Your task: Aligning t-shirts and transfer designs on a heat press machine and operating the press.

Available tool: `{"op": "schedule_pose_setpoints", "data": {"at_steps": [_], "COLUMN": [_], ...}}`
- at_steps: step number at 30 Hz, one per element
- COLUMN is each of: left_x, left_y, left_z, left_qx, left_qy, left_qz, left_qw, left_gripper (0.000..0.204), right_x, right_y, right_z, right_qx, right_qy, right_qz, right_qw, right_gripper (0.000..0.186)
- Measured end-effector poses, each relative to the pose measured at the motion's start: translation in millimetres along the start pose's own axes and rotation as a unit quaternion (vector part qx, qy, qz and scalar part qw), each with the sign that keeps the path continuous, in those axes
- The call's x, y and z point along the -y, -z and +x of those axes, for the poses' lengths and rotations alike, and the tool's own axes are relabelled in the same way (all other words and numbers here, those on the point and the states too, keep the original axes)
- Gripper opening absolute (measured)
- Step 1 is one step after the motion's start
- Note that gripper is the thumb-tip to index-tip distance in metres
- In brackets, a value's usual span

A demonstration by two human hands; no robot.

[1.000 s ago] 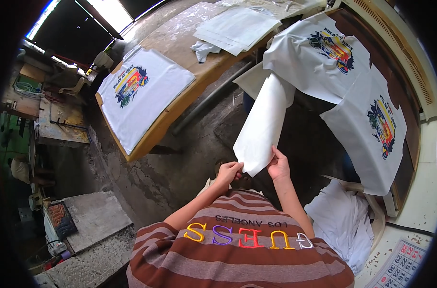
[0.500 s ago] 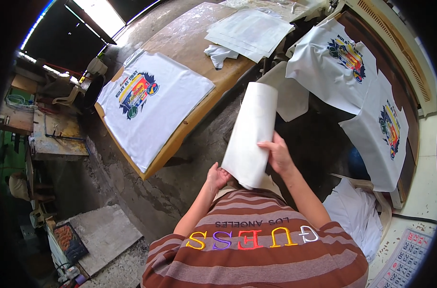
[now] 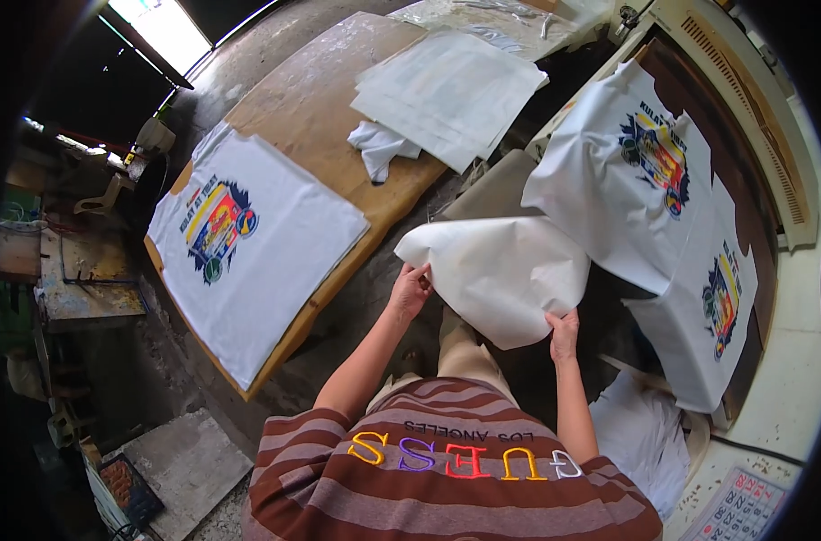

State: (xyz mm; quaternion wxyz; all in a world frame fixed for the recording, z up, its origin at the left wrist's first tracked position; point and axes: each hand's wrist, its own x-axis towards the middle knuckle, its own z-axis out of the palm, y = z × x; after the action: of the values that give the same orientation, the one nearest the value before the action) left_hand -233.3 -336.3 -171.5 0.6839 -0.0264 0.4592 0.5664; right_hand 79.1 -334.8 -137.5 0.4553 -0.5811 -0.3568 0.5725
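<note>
Half a second back the white sheet (image 3: 501, 275) stood rolled and upright between the hands; now it hangs spread wide and nearly flat at chest height, in the gap between the two work surfaces. Largest in view, the wooden counter (image 3: 311, 108) runs up the left, carrying a white printed T-shirt (image 3: 248, 248) laid flat at its near end, a stack of white sheets (image 3: 451, 90) further along, and a crumpled white cloth (image 3: 379, 146) just beside that stack. On the right, two more printed T-shirts (image 3: 636, 171) lie overlapping on a dark board (image 3: 744, 180). A pile of white fabric (image 3: 640, 433) sits low on the right. Left hand (image 3: 410, 290) is closed on the sheet's left edge, fingers curled over it; right hand (image 3: 564, 332) pinches the lower right edge.
</note>
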Motion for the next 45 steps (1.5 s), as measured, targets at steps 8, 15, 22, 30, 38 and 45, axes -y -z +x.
{"op": "schedule_pose_setpoints", "data": {"at_steps": [8, 15, 22, 30, 38, 45], "left_x": [10, 32, 38, 50, 57, 69], "left_y": [-14, -57, -52, -39, 23, 62], "left_z": [145, 213, 235, 238, 166, 32], "left_qx": [-0.172, -0.148, -0.2, -0.318, -0.22, -0.096], "left_qy": [0.068, 0.035, 0.009, -0.001, 0.02, 0.078], "left_qz": [0.086, 0.174, 0.273, 0.361, 0.376, 0.332], "left_qw": [0.979, 0.973, 0.941, 0.877, 0.9, 0.935], "left_gripper": [0.02, 0.021, 0.024, 0.01, 0.019, 0.028], "right_x": [-67, -157, -152, -131, -101, -126], "right_y": [19, 85, 73, 64, 72, 116], "right_z": [158, 282, 279, 257, 204, 75], "right_qx": [-0.044, -0.1, -0.074, -0.057, -0.068, 0.01], "right_qy": [-0.087, -0.155, -0.159, -0.144, -0.096, -0.136], "right_qz": [-0.12, -0.339, -0.411, -0.48, -0.524, -0.464], "right_qw": [0.988, 0.922, 0.895, 0.863, 0.844, 0.875], "right_gripper": [0.045, 0.047, 0.047, 0.047, 0.047, 0.043]}}
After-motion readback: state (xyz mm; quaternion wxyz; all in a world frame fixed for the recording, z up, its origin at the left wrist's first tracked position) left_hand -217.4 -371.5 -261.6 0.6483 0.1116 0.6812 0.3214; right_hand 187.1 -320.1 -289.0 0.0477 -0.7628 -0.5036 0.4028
